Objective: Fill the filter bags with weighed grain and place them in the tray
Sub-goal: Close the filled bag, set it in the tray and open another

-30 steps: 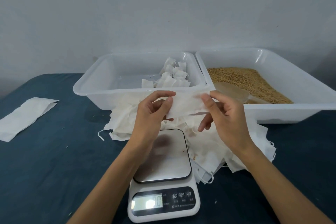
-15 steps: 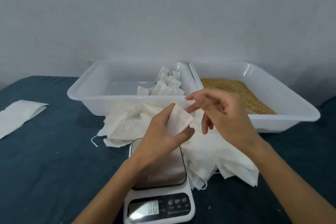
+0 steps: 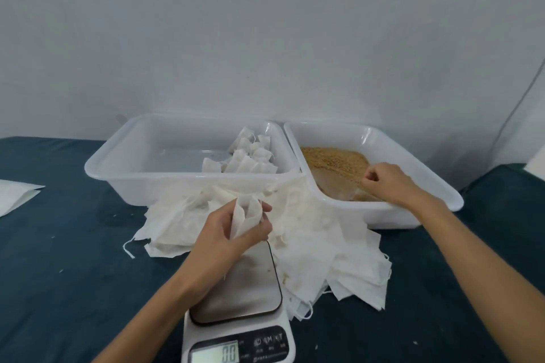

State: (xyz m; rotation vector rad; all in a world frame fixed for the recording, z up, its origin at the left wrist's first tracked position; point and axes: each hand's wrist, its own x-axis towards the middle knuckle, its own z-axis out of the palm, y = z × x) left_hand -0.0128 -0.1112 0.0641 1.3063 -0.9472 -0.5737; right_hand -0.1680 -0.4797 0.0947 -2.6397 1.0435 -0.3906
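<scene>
Left hand clenches filter bag above scale; right hand, fingers curled on scoop, sits in grain tray at 2 o'clock. Filled bags lie in tray at 12.

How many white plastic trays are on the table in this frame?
2. The left tray sits behind the pile of empty bags and holds filled filter bags; the right tray, touching it, holds the grain. None appear hidden.

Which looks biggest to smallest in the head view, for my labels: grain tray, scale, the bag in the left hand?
1. Grain tray, though it sits farther away.
2. Scale, partly cut off at the frame's bottom and nearest the camera.
3. Filter bag, pinched in the left hand, clearly smallest.
</scene>
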